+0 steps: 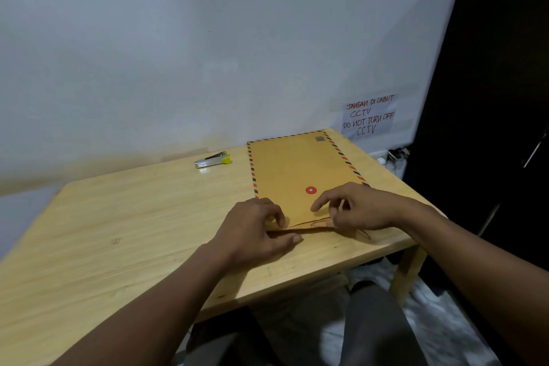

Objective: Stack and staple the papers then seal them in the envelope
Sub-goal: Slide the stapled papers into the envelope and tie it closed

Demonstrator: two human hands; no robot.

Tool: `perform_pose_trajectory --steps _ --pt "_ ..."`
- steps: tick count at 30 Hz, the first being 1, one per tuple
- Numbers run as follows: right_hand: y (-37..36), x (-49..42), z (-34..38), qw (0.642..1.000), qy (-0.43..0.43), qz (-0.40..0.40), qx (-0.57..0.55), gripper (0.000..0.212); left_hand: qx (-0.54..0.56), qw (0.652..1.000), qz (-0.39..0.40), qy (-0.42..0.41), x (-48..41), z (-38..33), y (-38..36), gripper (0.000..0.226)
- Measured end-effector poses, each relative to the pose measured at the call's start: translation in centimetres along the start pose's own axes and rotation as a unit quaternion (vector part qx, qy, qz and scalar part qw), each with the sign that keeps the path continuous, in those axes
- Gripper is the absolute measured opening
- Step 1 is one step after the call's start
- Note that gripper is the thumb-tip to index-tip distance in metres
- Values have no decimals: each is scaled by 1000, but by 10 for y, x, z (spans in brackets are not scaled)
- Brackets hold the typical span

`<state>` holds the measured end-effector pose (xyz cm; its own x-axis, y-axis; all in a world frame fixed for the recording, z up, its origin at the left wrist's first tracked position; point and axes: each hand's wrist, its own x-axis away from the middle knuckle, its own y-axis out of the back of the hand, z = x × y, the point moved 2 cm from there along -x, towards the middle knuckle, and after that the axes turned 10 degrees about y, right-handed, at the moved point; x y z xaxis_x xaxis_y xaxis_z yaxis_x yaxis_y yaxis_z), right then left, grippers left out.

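A brown envelope (300,163) with a red-and-blue striped border lies flat on the wooden table (133,226), a red string-tie disc (310,190) near its front end. My left hand (255,232) presses down on the envelope's near left corner, at the folded flap. My right hand (359,208) pinches the thin string at the flap, just in front of the disc. A silver stapler with a yellow end (212,159) rests at the back of the table, left of the envelope. No loose papers are in sight.
A wall stands right behind the table, with a handwritten CCTV notice (368,114) taped at the right. The table's right edge is close to the envelope; a dark door (490,98) and a wall socket with cables (392,156) lie beyond it.
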<state>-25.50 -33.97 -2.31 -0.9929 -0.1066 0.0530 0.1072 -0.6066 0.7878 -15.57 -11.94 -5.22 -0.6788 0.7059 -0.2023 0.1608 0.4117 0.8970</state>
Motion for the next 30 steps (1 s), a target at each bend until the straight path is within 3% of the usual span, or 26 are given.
perform_pose_trajectory --steps 2,7,13,25,30 --pt "-4 -2 1 1000 1 27 4 26 -6 1000 4 -1 1 1 -1 47" --pt "-7 -6 0 1000 1 -23 -5 8 -2 1000 -4 -9 1 2 -1 46" --pt "-3 -8 0 998 0 -17 55 26 -2 1000 3 -9 -4 3 1 51" --pt "-21 -18 16 990 53 7 131 3 -11 1000 21 1 -7 3 2 56" --pt "-27 -17 9 994 32 7 107 10 1 1000 18 7 -5 4 1 58"
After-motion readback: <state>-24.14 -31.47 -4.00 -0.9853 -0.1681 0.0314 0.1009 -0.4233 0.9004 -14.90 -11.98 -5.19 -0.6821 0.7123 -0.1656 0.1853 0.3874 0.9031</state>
